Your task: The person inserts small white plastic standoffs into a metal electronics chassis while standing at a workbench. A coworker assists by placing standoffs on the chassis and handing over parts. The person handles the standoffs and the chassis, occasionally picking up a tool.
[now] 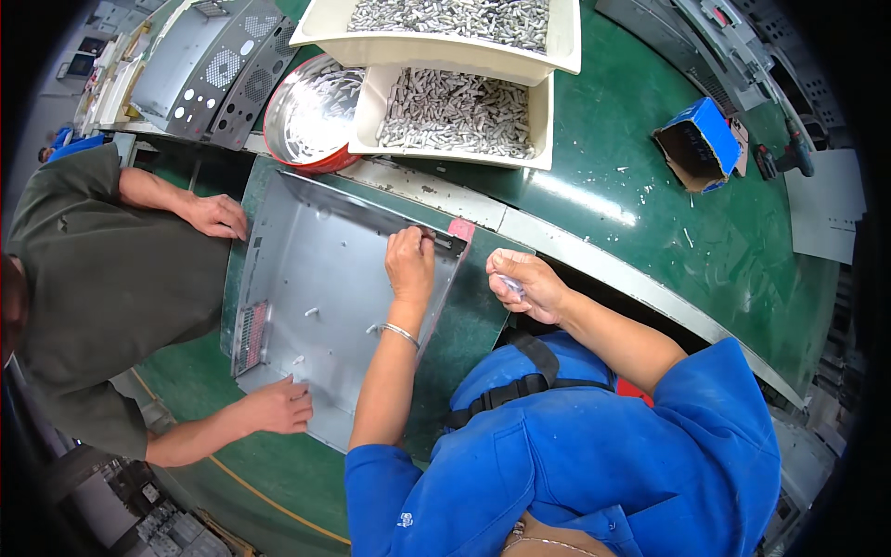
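Grey metal tray [348,269] lies on the green worktop [469,320], short of its right edge; pale pieces [311,313] inside suggest work midway. Left hand [410,265] bends at the tray's upper-right corner, grip unclear; right hand [529,288] clutches whitish bits [510,285].

"Where do I have my left hand [411,266]?"

"I see it near the tabletop's [471,320] far edge, knuckles up, fingers bent downward, its forearm [382,381] nearly upright."

"And my right hand [529,286]?"

"By the far right corner, fingers curled in, its forearm slanting in from the right."
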The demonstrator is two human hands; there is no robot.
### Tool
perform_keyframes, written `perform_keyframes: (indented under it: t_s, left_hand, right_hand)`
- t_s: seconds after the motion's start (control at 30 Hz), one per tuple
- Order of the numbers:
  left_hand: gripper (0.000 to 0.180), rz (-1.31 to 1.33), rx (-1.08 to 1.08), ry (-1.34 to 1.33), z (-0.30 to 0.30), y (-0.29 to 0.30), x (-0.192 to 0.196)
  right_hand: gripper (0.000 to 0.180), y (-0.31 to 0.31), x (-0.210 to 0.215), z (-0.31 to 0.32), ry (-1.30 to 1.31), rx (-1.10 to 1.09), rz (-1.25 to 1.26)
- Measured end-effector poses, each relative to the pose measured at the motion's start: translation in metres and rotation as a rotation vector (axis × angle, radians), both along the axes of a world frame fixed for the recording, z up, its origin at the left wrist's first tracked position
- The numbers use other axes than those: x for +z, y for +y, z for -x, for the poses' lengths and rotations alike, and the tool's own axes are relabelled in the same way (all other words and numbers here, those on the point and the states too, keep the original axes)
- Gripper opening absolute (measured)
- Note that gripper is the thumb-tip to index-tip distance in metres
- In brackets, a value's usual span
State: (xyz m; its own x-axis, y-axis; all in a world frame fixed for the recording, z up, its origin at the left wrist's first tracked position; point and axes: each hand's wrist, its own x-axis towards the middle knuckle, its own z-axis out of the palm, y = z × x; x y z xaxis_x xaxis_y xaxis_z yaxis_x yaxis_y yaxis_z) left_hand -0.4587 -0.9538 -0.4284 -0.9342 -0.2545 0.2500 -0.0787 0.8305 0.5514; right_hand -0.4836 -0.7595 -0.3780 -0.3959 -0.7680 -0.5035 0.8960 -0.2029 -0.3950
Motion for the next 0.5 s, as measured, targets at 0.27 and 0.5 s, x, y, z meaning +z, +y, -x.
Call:
perform_keyframes:
  t_s: [0.27,0.5]
  left_hand:
    - [0.006,0.024,0.030,-0.073,-0.001,0.001,0.010]
    - [0.013,-0.632,0.145,-0.012,-0.018,0.030,0.073]
  right_hand:
    - [0.029,-0.005,-0.002,0.001,-0.072,-0.073,-0.049]
    - [0.027,-0.007,0.007,0.002,0.054,-0.058,0.010]
